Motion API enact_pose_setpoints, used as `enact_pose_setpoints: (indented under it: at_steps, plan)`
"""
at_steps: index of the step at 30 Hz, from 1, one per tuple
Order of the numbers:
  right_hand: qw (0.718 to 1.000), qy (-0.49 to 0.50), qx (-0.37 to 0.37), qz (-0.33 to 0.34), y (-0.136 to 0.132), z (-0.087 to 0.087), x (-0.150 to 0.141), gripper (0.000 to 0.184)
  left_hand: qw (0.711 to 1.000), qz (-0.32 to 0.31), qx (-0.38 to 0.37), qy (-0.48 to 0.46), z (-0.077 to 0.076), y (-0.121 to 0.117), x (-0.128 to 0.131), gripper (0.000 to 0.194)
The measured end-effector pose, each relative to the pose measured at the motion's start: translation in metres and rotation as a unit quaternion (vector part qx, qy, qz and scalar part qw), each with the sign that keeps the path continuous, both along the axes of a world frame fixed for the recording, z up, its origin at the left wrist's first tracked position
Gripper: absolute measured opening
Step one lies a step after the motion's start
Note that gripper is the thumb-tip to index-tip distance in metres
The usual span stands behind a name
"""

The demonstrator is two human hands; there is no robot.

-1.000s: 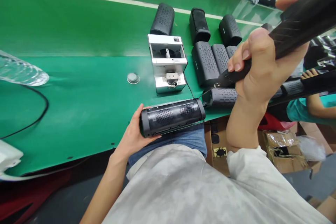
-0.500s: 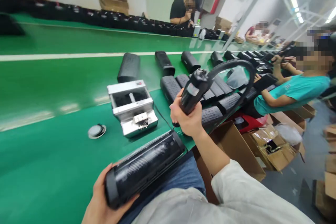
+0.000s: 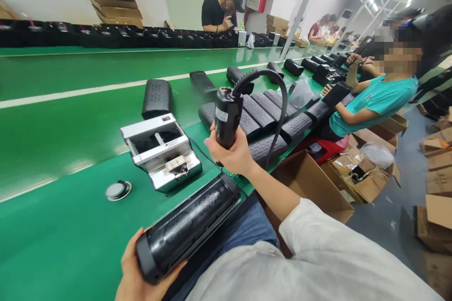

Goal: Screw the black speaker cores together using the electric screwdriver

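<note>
My left hand (image 3: 141, 261) is closed around the near end of a long black speaker (image 3: 190, 221) with mesh-like panels, which lies tilted at the table edge above my lap. In a fist, my right hand (image 3: 233, 148) grips a black electric screwdriver (image 3: 228, 113) with a thick cable (image 3: 284, 99) looping from its top. The tool points downward over the speaker's far end; its tip is hidden behind my hand. A silver screw feeder (image 3: 162, 150) stands just left of the tool. Left of that is a small round metal dish (image 3: 118, 190), contents unclear.
Several black ribbed housings (image 3: 263, 113) lie on the green table (image 3: 63, 244) beyond my right hand. An open cardboard box (image 3: 300, 178) stands below the edge at right. A co-worker in a turquoise shirt (image 3: 374, 103) sits further right; another person (image 3: 219, 11) works across the table.
The camera view has turned a little to the right. My right hand has brought the screwdriver from a slant to nearly upright. The speaker stays in my left hand.
</note>
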State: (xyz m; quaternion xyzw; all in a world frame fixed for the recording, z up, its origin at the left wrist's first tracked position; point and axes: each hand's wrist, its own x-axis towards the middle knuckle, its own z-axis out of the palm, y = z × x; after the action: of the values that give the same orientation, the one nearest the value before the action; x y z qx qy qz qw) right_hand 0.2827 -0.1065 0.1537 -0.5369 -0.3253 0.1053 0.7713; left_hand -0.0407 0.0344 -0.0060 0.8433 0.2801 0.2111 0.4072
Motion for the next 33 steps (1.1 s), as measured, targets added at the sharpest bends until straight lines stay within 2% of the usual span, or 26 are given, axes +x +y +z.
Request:
enact_pose_setpoints:
  at_steps: [4, 7, 10, 13, 15, 18, 21, 23, 26, 29, 31, 33]
  plan:
    - [1.000, -0.016, -0.007, -0.021, -0.001, 0.003, 0.000, 0.064, 1.000, -0.013, -0.008, 0.006, -0.005, 0.002, 0.000, 0.115]
    - [1.000, -0.018, 0.001, -0.026, 0.001, 0.003, 0.001, 0.069, 0.999, -0.023, -0.022, 0.018, 0.001, -0.002, 0.003, 0.115]
    - [0.999, -0.022, 0.019, -0.021, 0.003, -0.003, 0.003, 0.077, 0.994, -0.076, -0.065, 0.039, 0.006, -0.004, 0.005, 0.122]
    - [0.998, -0.057, 0.032, 0.003, 0.000, -0.002, 0.008, 0.076, 0.993, -0.097, -0.069, 0.021, 0.010, -0.004, 0.006, 0.125]
    - [0.995, -0.094, 0.036, 0.024, -0.005, 0.009, 0.010, 0.067, 0.992, -0.107, -0.063, 0.006, 0.014, -0.006, 0.006, 0.125]
    - [0.985, -0.153, 0.078, 0.021, -0.010, 0.039, 0.010, 0.059, 0.991, -0.119, -0.060, -0.004, 0.020, -0.010, 0.007, 0.117]
    - [0.957, -0.234, 0.161, -0.058, 0.004, 0.066, 0.001, 0.055, 0.992, -0.116, -0.053, -0.012, 0.021, -0.011, 0.009, 0.114]
    - [0.938, -0.266, 0.184, -0.124, 0.027, 0.071, -0.007, 0.048, 0.992, -0.117, -0.049, -0.021, 0.019, -0.011, 0.011, 0.116]
    - [0.945, -0.267, 0.131, -0.136, 0.069, 0.060, -0.017, 0.048, 0.991, -0.125, -0.046, -0.033, 0.013, -0.010, 0.012, 0.122]
    - [0.953, -0.257, 0.115, -0.112, 0.101, 0.041, -0.021, 0.062, 0.990, -0.129, -0.040, -0.041, 0.008, -0.011, 0.011, 0.130]
    - [0.954, -0.253, 0.112, -0.110, 0.112, 0.033, -0.021, 0.069, 0.989, -0.134, -0.040, -0.049, 0.007, -0.011, 0.010, 0.134]
    - [0.957, -0.262, 0.073, -0.099, 0.114, 0.032, -0.019, 0.069, 0.988, -0.140, -0.039, -0.057, 0.008, -0.010, 0.011, 0.138]
